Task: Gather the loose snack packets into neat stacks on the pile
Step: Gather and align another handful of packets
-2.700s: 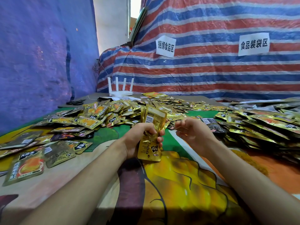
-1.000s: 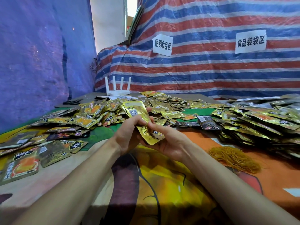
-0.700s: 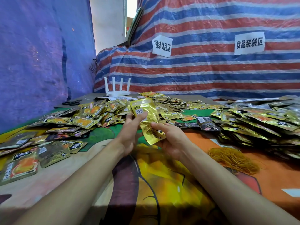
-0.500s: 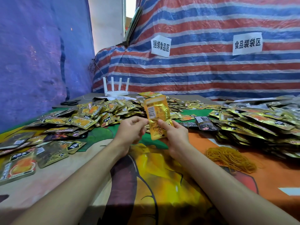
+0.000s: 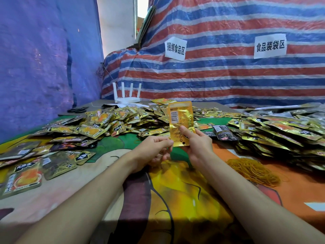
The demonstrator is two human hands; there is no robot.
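My right hand [image 5: 197, 146] holds a thin stack of gold snack packets [image 5: 180, 117] upright above the table's middle, thumb across its lower front. My left hand [image 5: 151, 149] hovers just left of the stack, fingers loosely curled, fingertips at its lower left edge and holding nothing I can see. A wide pile of loose gold packets [image 5: 105, 122] covers the table from the left to the back. A neater heap of layered packets [image 5: 281, 131] lies on the right.
A bundle of yellow rubber bands [image 5: 253, 169] lies right of my right forearm. A white router [image 5: 126, 94] and black scissors [image 5: 77, 110] sit at the back left. Scattered packets [image 5: 26, 175] lie at the near left. Tarpaulin walls [image 5: 228, 76] close off the back.
The packet stack passed from my left hand to my right hand and was turned upright. My left hand let go and dropped beside its lower edge.
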